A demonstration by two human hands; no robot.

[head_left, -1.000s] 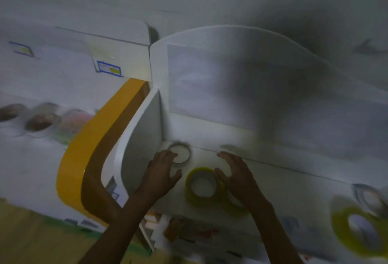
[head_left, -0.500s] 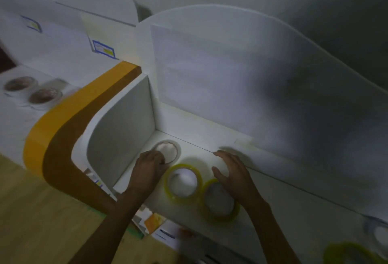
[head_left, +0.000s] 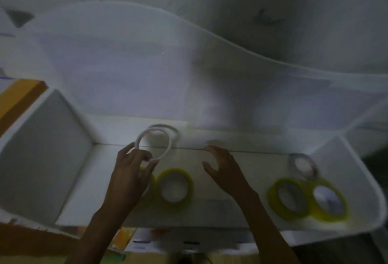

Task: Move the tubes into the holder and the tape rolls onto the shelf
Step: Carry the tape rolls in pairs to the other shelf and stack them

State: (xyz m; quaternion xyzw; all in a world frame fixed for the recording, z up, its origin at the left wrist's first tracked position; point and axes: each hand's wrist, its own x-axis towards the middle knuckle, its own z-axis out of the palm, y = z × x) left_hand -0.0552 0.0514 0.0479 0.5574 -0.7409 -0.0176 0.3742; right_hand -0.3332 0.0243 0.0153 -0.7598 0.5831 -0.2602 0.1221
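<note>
left hand (head_left: 131, 166) pinching thin white tape roll (head_left: 154, 144) tilted up near shelf (head_left: 241, 182) back edge — right hand (head_left: 225, 168) spread, holding nothing. could roll away if let go on edge — yellow rolls (head_left: 175, 188) crowding close.

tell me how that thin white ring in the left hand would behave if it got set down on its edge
Likely to roll: the white ring is round and narrow, so an edge landing gives little footing. Probably light, since the left hand lifts it by a fingertip pinch. It looks stiff, holding its circle while gripped at one spot. Laid flat like the yellow roll, it should stay.
</note>
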